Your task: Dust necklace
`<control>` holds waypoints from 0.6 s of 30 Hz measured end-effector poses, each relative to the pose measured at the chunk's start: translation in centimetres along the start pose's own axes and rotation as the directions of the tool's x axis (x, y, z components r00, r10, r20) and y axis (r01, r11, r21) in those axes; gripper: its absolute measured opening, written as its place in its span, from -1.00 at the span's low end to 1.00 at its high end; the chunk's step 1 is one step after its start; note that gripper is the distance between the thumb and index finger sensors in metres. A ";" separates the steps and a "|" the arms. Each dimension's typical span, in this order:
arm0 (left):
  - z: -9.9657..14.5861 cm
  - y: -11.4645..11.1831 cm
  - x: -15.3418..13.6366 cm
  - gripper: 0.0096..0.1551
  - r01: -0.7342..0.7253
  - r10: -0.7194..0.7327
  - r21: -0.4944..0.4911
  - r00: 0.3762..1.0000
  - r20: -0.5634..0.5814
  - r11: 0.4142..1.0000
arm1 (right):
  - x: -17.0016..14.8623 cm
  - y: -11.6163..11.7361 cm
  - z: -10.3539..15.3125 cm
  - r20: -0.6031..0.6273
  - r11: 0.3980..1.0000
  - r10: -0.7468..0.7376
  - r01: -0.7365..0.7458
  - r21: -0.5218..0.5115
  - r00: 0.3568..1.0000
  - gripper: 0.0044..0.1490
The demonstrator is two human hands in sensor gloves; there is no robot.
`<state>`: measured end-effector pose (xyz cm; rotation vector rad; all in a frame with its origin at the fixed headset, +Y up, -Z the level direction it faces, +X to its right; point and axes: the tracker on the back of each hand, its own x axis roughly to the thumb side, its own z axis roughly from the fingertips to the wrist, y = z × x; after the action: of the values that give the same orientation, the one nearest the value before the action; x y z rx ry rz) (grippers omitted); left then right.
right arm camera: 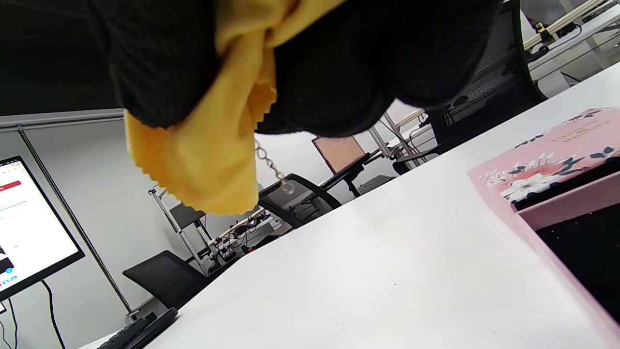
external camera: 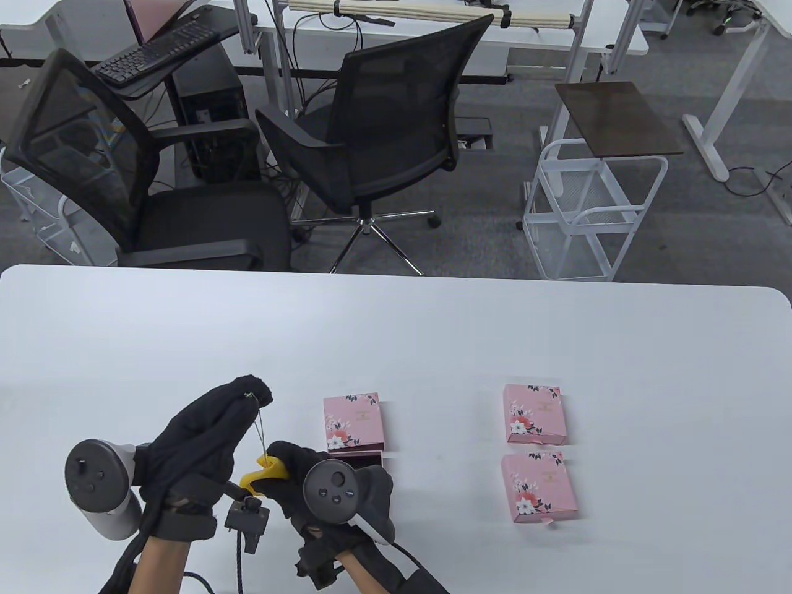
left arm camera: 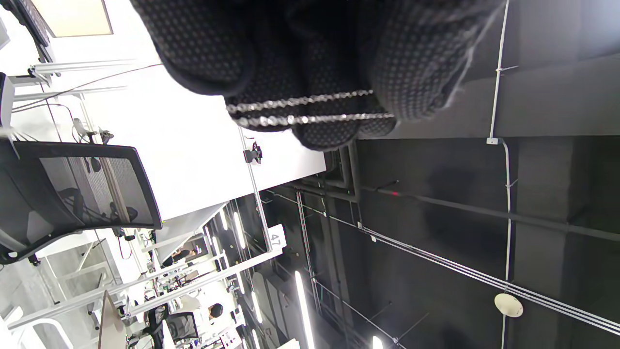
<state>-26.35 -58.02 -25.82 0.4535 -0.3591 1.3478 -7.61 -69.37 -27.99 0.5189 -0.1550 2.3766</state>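
Above the table (external camera: 433,346), left hand (external camera: 204,433) pinches necklace (external camera: 261,430) — right hand (external camera: 309,476) (seemingly) grips cloth (external camera: 266,473).

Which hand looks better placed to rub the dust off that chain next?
The right hand: its fingers already grip the yellow cloth against the necklace. The left hand pinches the chain's top, holding it taut.
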 end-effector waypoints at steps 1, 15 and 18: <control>0.0 -0.1 0.0 -0.63 -0.002 0.002 -0.003 1.000 0.002 1.000 | 0.0 0.1 0.0 0.006 1.000 -0.018 0.018 0.012 1.000 -0.43; 0.0 0.4 0.0 -0.64 0.037 -0.037 0.040 0.999 0.001 0.999 | 0.2 0.5 -0.1 0.001 0.989 -0.007 0.006 0.147 1.000 -0.50; 0.0 0.4 0.0 -0.64 0.026 -0.026 0.048 1.000 0.003 0.999 | 0.3 0.8 -0.1 -0.005 0.984 0.007 -0.006 0.177 1.000 -0.50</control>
<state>-26.74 -57.93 -25.72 0.4994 -0.3236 1.3329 -8.35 -69.75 -27.96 0.5953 0.0587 2.4107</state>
